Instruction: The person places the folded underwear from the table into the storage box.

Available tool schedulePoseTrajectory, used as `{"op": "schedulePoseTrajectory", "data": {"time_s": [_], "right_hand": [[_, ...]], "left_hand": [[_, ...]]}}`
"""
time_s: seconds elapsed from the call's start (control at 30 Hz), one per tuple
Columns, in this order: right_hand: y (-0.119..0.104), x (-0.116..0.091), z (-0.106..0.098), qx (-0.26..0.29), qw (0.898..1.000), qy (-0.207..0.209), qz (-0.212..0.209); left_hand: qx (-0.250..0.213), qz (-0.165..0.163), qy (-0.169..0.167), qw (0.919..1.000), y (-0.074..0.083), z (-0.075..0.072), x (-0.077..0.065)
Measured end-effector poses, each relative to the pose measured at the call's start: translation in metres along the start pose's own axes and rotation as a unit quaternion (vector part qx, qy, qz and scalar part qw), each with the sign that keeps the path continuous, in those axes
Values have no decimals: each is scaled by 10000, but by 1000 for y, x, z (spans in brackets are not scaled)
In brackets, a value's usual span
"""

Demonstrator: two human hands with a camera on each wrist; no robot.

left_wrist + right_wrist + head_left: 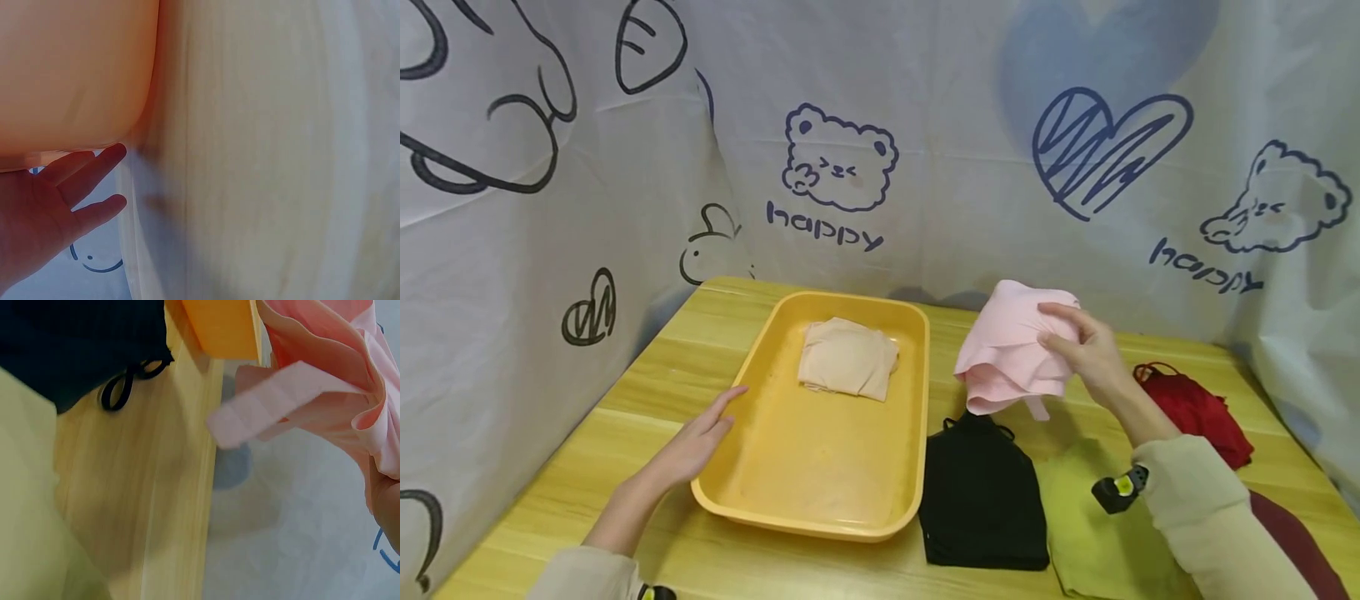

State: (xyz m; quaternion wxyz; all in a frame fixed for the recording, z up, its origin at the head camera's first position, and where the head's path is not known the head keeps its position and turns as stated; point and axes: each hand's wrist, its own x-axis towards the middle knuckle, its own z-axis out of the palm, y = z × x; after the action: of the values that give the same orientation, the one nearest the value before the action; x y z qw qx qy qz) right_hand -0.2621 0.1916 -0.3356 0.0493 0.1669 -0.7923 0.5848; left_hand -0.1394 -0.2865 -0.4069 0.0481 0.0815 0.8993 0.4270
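My right hand (1093, 354) pinches a pink folded garment (1011, 350) between thumb and fingers, up in the air right of the yellow tray (805, 521). In the right wrist view the garment's layered edges hang loose, and a flat pink strap (275, 403) dangles from them. My left hand (696, 442) rests at the tray's left rim with its fingers extended. From the left wrist view, those fingers (100, 172) lie along the tray's outer side. Inside the tray, toward its far end, lies a folded beige garment (848, 358).
Right of the tray lies a folded black garment with thin straps (981, 500), beside a yellow-green garment (1105, 525). A red garment (1198, 412) sits farther right, and a maroon one (1296, 542) shows partly behind my right sleeve. A white printed curtain (940, 192) backs the wooden table (647, 392).
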Motion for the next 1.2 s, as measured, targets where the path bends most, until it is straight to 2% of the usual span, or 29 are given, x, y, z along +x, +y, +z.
{"op": "schedulePoseTrajectory", "data": {"time_s": [0.13,0.37,0.8,1.2], "right_hand": [[-4,3,7,105,9999,44,39],[-9,11,27,725,9973,77,24],[-18,30,81,1647,9863,20,104],[-20,45,129,1372,9901,-263,130]], "left_hand": [[15,24,8,10000,-1,0,1],[14,3,31,10000,-1,-1,-1],[-71,50,31,10000,-1,-1,-3],[2,69,64,10000,-1,-1,-2]]}}
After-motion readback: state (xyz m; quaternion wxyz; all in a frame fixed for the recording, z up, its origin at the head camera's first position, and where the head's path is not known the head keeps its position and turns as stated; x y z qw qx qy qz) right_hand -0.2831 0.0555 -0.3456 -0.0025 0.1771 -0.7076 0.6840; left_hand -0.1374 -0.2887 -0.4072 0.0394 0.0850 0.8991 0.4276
